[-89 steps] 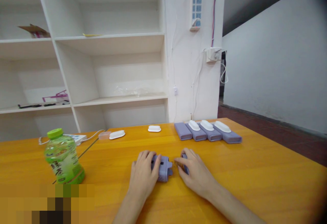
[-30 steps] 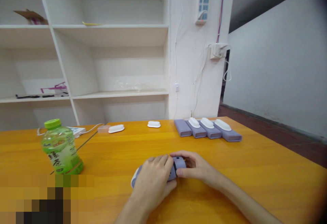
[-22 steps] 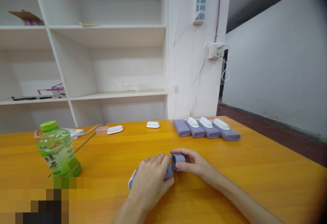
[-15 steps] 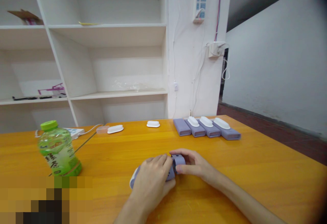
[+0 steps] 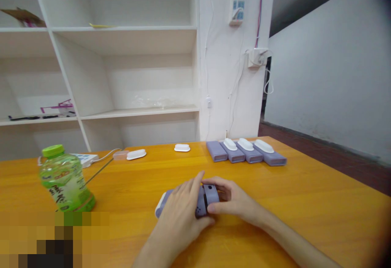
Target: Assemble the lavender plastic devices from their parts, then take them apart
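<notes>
— Two hands were on the one purple case [image 5: 200,205] near the front of the counter [image 5: 305,203], weren't they?

— Yes. The left hand [image 5: 180,217] lay over its long body and gripped it, with a pale end poking out beside the wrist. The right hand [image 5: 233,201] pinched the short purple cap [image 5: 211,194] at the other end.

— What had changed from a moment earlier?

— Half a second before, the cap sat a little askew with a dark gap showing. By this moment it stood nearly flush against the body, and the left fingers had lifted slightly. It looked as though the two parts had been pressed closer together, though whether they had fully seated could not be told.

— And round about?

— Four purple cases [image 5: 246,154] lay side by side at the back, three with white pieces on top. Two loose white pieces [image 5: 182,148] lay to their left, and a green bottle [image 5: 64,180] stood well apart.
</notes>
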Action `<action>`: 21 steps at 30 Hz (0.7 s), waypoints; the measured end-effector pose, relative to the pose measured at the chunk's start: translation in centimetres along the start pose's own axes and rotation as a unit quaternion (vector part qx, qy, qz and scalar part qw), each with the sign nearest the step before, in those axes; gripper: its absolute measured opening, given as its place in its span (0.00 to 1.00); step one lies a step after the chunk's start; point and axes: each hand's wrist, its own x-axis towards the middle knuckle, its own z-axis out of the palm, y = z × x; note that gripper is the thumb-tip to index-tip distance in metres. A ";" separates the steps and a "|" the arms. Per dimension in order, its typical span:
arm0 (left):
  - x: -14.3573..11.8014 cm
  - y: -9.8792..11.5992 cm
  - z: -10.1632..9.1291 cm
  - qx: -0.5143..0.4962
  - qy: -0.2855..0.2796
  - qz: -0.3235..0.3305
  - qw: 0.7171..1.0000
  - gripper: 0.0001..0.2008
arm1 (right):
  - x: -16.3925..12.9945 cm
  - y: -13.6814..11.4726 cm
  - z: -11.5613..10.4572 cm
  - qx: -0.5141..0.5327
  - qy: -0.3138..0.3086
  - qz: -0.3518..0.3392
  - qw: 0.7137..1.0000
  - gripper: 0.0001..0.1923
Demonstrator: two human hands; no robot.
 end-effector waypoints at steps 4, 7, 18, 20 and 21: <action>-0.4 -1.2 -0.9 0.016 -0.010 -0.005 1.000 0.52 | -0.2 -0.1 0.1 -0.064 0.016 -0.005 0.998 0.43; -0.5 -2.2 -1.5 0.024 -0.028 -0.030 0.999 0.44 | -0.5 -0.4 -0.1 -0.180 0.041 -0.009 0.983 0.46; -0.1 -3.6 -0.1 -0.044 -0.001 -0.012 0.999 0.42 | -0.9 -0.5 -0.6 -0.224 0.043 -0.002 0.974 0.50; 0.0 -3.7 0.0 -0.046 -0.002 -0.015 0.999 0.44 | -1.0 -0.3 -0.5 -0.215 0.046 0.003 0.976 0.52; 0.0 -3.8 0.0 -0.046 -0.005 -0.015 0.999 0.45 | -1.0 -0.3 -0.4 -0.207 0.046 0.003 0.977 0.52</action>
